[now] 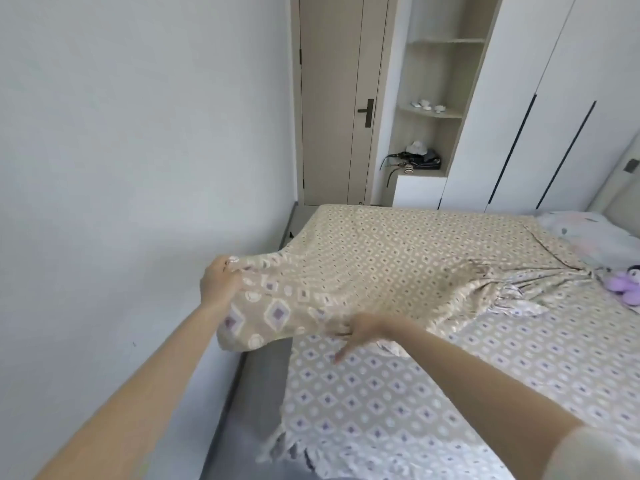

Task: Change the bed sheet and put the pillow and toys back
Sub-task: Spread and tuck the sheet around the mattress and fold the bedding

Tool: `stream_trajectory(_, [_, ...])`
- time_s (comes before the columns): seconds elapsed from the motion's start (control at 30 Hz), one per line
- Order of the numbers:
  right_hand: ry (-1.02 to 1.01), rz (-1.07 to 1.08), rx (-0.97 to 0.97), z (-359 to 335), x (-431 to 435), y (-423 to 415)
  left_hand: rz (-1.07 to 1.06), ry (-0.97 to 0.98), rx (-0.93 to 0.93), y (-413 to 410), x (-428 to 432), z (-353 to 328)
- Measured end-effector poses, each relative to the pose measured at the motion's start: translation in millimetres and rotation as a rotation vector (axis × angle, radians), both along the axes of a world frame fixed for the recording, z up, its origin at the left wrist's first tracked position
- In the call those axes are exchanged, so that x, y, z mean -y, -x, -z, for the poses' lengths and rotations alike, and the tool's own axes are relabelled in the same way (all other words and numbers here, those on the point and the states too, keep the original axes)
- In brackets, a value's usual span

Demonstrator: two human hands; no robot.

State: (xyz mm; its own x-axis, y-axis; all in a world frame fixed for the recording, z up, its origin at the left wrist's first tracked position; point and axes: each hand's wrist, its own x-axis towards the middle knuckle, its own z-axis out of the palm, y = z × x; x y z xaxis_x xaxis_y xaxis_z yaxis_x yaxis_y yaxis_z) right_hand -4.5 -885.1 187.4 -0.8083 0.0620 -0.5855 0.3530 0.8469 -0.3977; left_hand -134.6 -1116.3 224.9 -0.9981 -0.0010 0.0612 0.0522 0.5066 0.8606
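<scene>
A beige bed sheet [398,265] with a purple and white diamond pattern covers the bed. Its left part is lifted and folded over, and creases run toward the right. My left hand [220,284] grips the raised edge of the sheet out over the gap beside the wall. My right hand [360,329] holds the fold of the same sheet lower down, with one finger pointing down at the flat part. A pale pillow [585,237] lies at the far right of the bed. A purple plush toy [623,284] sits just in front of it on the sheet.
A white wall [121,168] runs close along the bed's left side, with a narrow grey floor strip [239,410] between. Beyond the bed stand a beige door [336,109], open shelves [433,112] with small items and a white wardrobe [540,109].
</scene>
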Motion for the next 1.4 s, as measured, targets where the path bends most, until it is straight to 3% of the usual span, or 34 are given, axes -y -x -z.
stream_trajectory(0.07, [-0.259, -0.058, 0.021, 4, -6, 7, -0.099, -0.088, -0.03, 9, 8, -9])
stream_trajectory(0.13, [-0.354, 0.037, -0.093, 10, -20, 8, -0.178, -0.129, -0.068, 17, 17, -18])
stream_trajectory(0.3, [-0.206, 0.213, -0.318, 5, -35, 19, -0.233, -0.082, -0.191, 18, 29, -20])
stream_trajectory(0.47, [-0.069, 0.171, -0.322, 8, -9, 31, -0.046, 0.501, -0.33, 20, 40, -2])
stream_trajectory(0.57, [0.002, 0.136, -0.244, 15, 5, 32, 0.104, 0.783, -0.204, 17, 43, 15])
stream_trajectory(0.67, [0.148, 0.216, -0.246, 25, 11, 31, 0.263, 1.05, 0.069, 6, 39, 41])
stream_trajectory(0.77, [0.302, 0.271, -0.212, 35, 14, 27, 0.43, 0.91, 0.42, -9, 36, 72])
stream_trajectory(0.83, [0.313, 0.283, -0.191, 41, 17, 24, 0.573, 0.81, 0.547, -21, 33, 97])
stream_trajectory(0.97, [0.291, 0.29, -0.181, 49, 26, 20, 0.764, 0.693, 0.523, -57, 11, 144])
stream_trajectory(1.17, [0.29, 0.264, -0.219, 55, 22, 19, 0.472, 0.304, 0.304, -83, -29, 180])
stream_trajectory(1.23, [0.277, 0.284, -0.233, 55, 20, 19, 0.45, 0.269, 0.332, -79, -33, 183])
stream_trajectory(1.33, [0.272, 0.316, -0.261, 54, 17, 20, 0.69, 0.347, 0.47, -76, -40, 184])
stream_trajectory(1.4, [0.248, 0.308, -0.261, 53, 18, 21, 0.731, 0.32, 0.499, -78, -46, 184])
